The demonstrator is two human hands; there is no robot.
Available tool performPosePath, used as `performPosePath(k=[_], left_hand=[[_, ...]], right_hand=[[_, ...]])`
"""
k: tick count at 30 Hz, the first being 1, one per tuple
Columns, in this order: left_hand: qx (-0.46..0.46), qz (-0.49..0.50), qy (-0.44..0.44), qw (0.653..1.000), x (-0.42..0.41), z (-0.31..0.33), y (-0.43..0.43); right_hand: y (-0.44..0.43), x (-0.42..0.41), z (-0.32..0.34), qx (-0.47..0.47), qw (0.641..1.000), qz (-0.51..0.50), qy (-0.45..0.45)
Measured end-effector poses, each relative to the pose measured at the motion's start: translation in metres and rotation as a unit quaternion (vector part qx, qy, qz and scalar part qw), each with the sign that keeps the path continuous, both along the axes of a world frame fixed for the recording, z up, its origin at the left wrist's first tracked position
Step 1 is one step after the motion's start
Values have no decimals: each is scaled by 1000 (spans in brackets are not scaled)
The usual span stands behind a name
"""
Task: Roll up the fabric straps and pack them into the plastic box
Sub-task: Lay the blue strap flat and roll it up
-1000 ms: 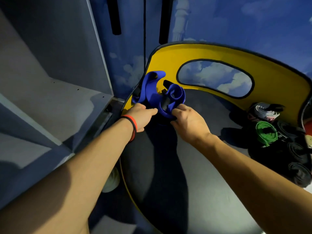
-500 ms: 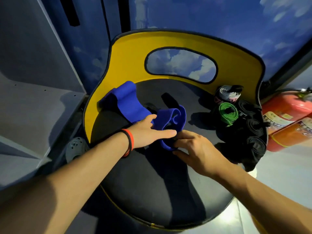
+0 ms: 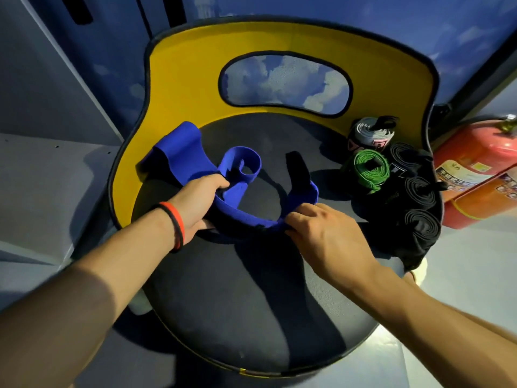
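Note:
A long blue fabric strap [image 3: 193,161] lies in loose curls on the dark round seat [image 3: 246,298] of a yellow-backed chair. My left hand [image 3: 200,203] grips the strap where it loops at the left. My right hand [image 3: 316,228] pinches the same strap further along, just before its black end [image 3: 298,170] curves up. Between the hands the strap hangs in a shallow arc. At the seat's right side lie rolled straps: a green one [image 3: 369,169], a grey-white one [image 3: 369,134] and several black ones [image 3: 419,191]. No plastic box is in view.
The chair's yellow backrest [image 3: 190,88] curves round the seat's back and left. A red fire extinguisher [image 3: 475,169] lies on the floor to the right. Grey shelving [image 3: 50,177] stands at the left, and a blue cloud-painted wall is behind.
The view has swung right and down. My hands have moved apart, stretching the blue strap out between them; the tight bundle at my fingertips has opened into loose loops.

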State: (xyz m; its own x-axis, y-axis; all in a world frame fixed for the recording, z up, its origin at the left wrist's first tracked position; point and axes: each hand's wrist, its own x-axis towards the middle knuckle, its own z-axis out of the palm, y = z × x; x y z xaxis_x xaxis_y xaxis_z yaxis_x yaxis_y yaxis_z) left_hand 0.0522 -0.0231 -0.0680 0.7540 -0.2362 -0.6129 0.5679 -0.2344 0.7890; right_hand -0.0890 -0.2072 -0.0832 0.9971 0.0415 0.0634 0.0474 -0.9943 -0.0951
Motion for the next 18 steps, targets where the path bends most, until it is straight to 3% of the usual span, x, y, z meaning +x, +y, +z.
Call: performPosePath(k=[5,9,11,13,15,18], left_hand=[[-33,12,6,999,4,7,6],[-3,-123,-31,992,-3,6,10],[36,-148,-69,986,-10,2,7],[50,-152,-89,983,-13,0,4],[39,-170,-72,982,-15,1,3],[-8,-182,-25,983,-15,3,3]], right_hand=[[-6,-1,5,51,997,-38,49],[-13,-3,5,141,976,-12,164],[-7,0,8,312,929,-63,188],[4,5,12,491,845,-131,166],[13,12,15,579,782,-190,131],[19,18,11,632,727,-256,83]])
